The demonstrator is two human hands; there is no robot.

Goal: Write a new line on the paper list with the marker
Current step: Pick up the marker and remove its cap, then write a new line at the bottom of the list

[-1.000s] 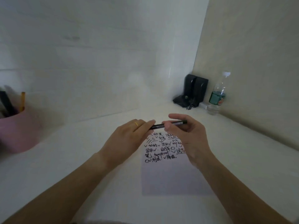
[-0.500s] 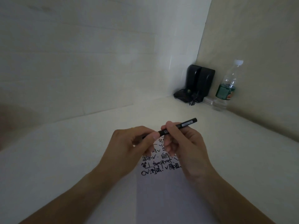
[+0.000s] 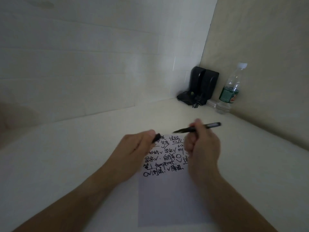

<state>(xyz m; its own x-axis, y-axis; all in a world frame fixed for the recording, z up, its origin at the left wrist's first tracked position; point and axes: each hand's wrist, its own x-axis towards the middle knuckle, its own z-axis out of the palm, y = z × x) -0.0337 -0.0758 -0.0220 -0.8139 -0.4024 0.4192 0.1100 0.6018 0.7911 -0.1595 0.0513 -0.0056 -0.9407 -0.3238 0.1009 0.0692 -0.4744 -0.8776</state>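
A white paper list [image 3: 168,198] lies on the pale table, its upper half filled with black handwriting and its lower half blank. My right hand [image 3: 203,148] hovers over the paper's top right and grips a black marker [image 3: 197,128], uncapped, with its tip pointing left. My left hand [image 3: 133,153] is over the paper's top left, pinching the black marker cap [image 3: 156,137]. Cap and marker tip are a short gap apart. Both hands hide parts of the writing.
In the far right corner stand two black speakers [image 3: 203,84] with a cable, and a clear water bottle [image 3: 229,91] with a green label. Walls close the table at the back and right. A blurred pink shape [image 3: 10,118] shows at the left edge.
My hands have pulled apart: the cap came off in my left hand and the marker, tip now bare, moved right with my right hand. The view has turned right and down.
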